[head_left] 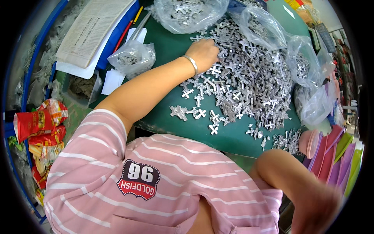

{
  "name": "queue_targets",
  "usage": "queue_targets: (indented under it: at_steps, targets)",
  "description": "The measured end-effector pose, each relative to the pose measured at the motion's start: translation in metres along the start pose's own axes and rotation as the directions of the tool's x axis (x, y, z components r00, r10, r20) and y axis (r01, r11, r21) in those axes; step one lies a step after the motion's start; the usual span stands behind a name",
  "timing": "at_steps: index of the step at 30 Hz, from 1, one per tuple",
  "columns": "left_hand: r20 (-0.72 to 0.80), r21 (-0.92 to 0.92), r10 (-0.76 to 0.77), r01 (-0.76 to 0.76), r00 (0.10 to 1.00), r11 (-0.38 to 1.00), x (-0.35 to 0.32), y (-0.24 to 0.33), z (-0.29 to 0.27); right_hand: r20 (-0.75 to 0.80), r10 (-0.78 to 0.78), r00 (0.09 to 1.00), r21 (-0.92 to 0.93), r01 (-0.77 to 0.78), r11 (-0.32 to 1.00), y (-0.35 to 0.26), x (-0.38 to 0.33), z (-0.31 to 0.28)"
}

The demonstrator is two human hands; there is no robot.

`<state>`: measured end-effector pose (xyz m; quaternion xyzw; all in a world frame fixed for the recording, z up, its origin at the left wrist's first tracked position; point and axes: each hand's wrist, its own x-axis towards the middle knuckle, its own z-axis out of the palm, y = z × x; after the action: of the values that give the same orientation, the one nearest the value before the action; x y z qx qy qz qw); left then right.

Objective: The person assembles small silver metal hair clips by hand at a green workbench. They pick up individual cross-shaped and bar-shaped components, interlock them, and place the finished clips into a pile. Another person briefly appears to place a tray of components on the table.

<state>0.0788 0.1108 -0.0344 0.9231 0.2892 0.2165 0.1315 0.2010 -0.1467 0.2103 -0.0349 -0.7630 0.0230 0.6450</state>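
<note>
A broad heap of small silver-grey metal pieces (253, 82), many cross-shaped, covers the green table (156, 113). My left hand (202, 54), with a silver bangle at the wrist, reaches to the heap's left edge. Its fingers are curled down against the pieces; what they hold, if anything, is hidden. At the lower right, beside my body and off the table, my right hand (319, 210) is smeared by motion, so its fingers cannot be made out. Several loose cross-shaped pieces (187, 112) lie between the heap and the table's near edge.
Clear plastic bags of metal pieces (191, 15) stand behind the heap, with more bags (306, 62) along its right. A small bag (134, 58), a blue tray (117, 35) with papers and pencils lie left. Pink cup (309, 142) and colourful bins (335, 156) sit right.
</note>
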Motion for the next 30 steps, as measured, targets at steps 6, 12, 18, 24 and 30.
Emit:
queue_targets:
  at_steps: [6,12,18,24,30]
  targets:
    - [0.101,0.006,-0.038,0.037,0.994,0.999,-0.005,0.004,-0.013,-0.046,0.841,0.54,-0.79,-0.534,0.3,0.126,-0.148,0.003]
    - [0.125,-0.038,-0.032,0.037,0.992,0.999,-0.011,0.005,-0.019,0.071,0.888,0.454,-0.96,-0.211,0.184,0.157,-0.204,0.017]
    - [0.19,-0.779,-0.319,0.34,0.929,0.526,-0.04,0.042,-0.037,0.092,0.9,0.426,-0.963,-0.193,0.189,0.156,-0.202,0.004]
    - [0.519,-0.557,0.091,0.417,0.85,-0.718,-0.09,0.032,-0.032,-0.225,0.898,0.379,-0.656,-0.74,0.148,0.145,-0.205,0.01]
    - [0.632,-0.474,-0.12,0.26,0.765,-0.841,-0.1,0.055,-0.057,-0.286,0.933,-0.219,0.355,-0.928,-0.11,0.116,-0.182,0.027]
